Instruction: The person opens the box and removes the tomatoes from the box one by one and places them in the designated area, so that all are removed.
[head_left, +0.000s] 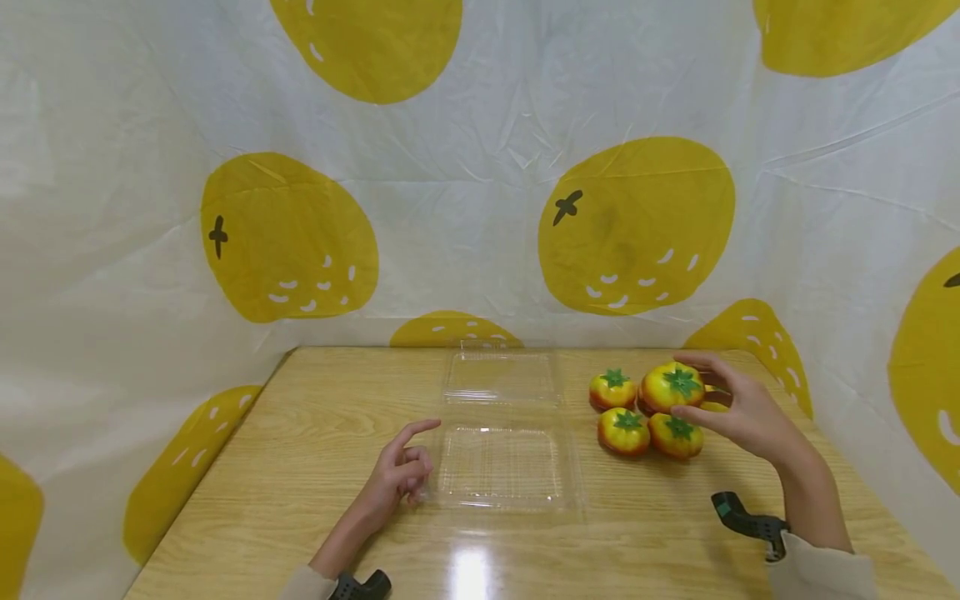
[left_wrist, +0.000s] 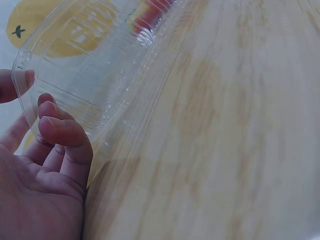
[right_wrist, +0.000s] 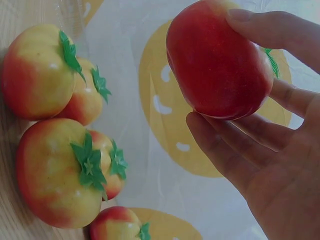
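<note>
Right hand (head_left: 742, 412) pinches a squishy round tomato (head_left: 671, 387) just above three others, over the wooden table (head_left: 300, 433); left hand (head_left: 397, 479), fingers loosely curled, touches the ribbed clear clamshell tray (head_left: 498, 442).

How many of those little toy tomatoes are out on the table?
5, maybe more hidden. The right hand grips one tomato; three lie beside it on the table, and a fifth peeks from behind the fingers.
</note>
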